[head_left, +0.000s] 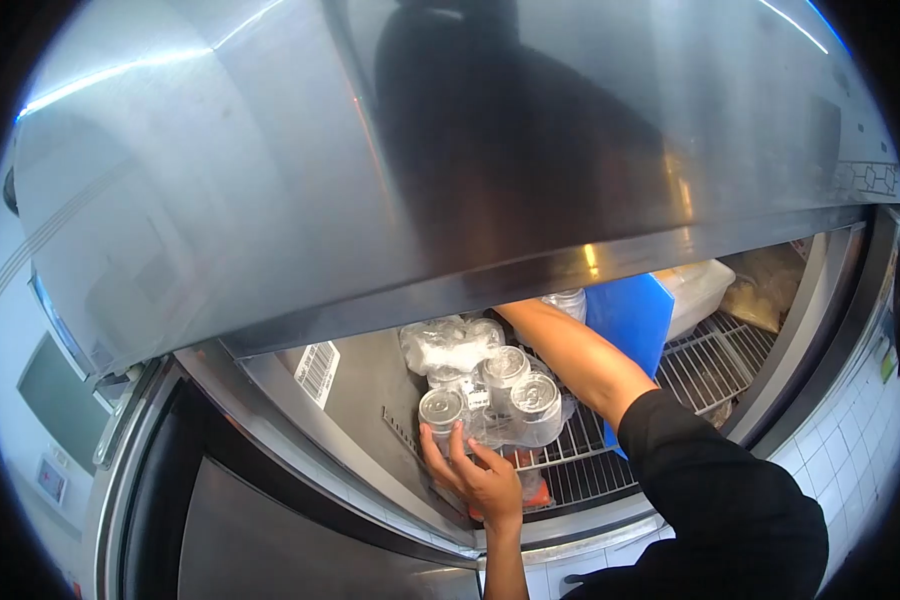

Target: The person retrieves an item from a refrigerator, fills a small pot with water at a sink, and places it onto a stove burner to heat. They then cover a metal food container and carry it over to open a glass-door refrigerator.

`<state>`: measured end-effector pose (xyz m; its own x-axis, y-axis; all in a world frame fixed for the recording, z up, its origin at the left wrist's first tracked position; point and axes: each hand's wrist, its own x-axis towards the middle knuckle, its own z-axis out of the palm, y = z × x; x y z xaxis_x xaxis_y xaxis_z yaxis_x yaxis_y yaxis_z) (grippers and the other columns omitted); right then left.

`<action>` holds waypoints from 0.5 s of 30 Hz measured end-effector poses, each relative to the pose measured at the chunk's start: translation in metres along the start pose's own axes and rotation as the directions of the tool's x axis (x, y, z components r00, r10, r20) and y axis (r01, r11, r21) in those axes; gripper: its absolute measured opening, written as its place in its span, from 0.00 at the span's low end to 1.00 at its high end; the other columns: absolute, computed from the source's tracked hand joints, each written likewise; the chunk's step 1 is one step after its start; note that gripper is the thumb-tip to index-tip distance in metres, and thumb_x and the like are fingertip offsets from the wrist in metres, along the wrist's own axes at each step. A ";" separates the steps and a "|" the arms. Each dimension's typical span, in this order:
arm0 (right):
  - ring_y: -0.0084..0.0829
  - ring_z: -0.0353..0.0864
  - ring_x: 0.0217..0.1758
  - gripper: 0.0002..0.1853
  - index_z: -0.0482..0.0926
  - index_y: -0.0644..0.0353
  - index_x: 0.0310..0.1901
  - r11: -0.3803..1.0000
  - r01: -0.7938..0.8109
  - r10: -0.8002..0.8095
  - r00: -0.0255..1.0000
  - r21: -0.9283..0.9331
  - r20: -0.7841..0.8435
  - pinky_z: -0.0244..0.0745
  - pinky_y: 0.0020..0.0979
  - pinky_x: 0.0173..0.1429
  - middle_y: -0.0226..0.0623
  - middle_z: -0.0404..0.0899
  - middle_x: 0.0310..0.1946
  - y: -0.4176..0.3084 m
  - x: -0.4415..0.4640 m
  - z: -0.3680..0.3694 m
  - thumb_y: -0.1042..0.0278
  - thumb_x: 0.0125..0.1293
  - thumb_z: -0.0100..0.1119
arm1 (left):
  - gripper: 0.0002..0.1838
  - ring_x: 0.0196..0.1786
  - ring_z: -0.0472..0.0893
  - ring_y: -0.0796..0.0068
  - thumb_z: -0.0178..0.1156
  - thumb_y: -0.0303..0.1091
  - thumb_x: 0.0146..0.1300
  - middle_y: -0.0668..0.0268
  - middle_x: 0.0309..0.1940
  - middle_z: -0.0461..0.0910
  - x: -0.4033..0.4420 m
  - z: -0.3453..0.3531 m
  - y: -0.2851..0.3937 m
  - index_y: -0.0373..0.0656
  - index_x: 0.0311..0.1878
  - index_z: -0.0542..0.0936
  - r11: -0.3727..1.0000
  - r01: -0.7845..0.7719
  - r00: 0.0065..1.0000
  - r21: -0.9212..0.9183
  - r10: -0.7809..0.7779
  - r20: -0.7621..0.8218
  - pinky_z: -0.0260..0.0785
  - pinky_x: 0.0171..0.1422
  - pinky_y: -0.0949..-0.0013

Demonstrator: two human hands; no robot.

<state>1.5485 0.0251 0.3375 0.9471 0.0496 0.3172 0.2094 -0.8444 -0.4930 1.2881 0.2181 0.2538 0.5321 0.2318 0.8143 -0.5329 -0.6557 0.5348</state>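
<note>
Several clear round plastic containers sit grouped on a wire shelf [710,365] inside a steel refrigerator. At the near left of the group, one clear container [442,408] has my left hand [478,480] against its front, fingers spread and fingertips touching its side. Clear containers with ringed tops stand beside it, one [535,395] to the right and another [507,366] behind. Thin clear plastic wrap [450,347] lies bunched at the back of the group. My right forearm [580,355] reaches over the shelf beyond them; the steel panel hides my right hand.
A large steel panel [300,190] crosses the view above the opening. A blue upright panel [630,325] stands right of my forearm, with a white bin [700,298] and a bag of yellowish food [755,300] beyond. Something orange-red [535,490] lies below the shelf.
</note>
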 end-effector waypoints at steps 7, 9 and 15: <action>0.50 0.72 0.63 0.25 0.77 0.61 0.55 0.984 0.058 -0.085 0.984 -0.170 -0.154 0.69 0.44 0.65 0.52 0.72 0.60 -0.006 -0.013 0.020 0.68 0.53 0.61 | 0.20 0.70 0.63 0.46 0.53 0.21 0.61 0.49 0.67 0.61 0.002 -0.001 0.004 0.41 0.57 0.71 1.000 -0.004 1.000 -0.011 0.004 -0.003 0.54 0.70 0.48; 0.50 0.71 0.64 0.28 0.75 0.61 0.57 0.954 0.029 -0.094 0.973 -0.297 -0.209 0.68 0.44 0.65 0.52 0.71 0.61 -0.019 -0.024 0.012 0.65 0.51 0.63 | 0.20 0.70 0.63 0.46 0.53 0.21 0.61 0.49 0.67 0.61 0.000 -0.001 0.001 0.40 0.57 0.71 1.000 -0.006 1.000 -0.004 0.006 0.002 0.54 0.71 0.48; 0.47 0.70 0.65 0.32 0.74 0.58 0.60 0.939 -0.048 -0.015 0.984 -0.340 -0.180 0.67 0.44 0.66 0.51 0.72 0.60 -0.023 -0.019 0.013 0.58 0.51 0.64 | 0.20 0.70 0.62 0.46 0.53 0.20 0.61 0.49 0.67 0.61 0.000 0.002 0.005 0.40 0.57 0.71 1.000 -0.006 1.000 -0.015 0.006 -0.026 0.53 0.70 0.48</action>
<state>1.5288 0.0508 0.3328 0.8844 -0.0344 0.4654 0.0686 -0.9769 -0.2025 1.2874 0.2133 0.2562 0.5115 0.2465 0.8232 -0.5464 -0.6460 0.5330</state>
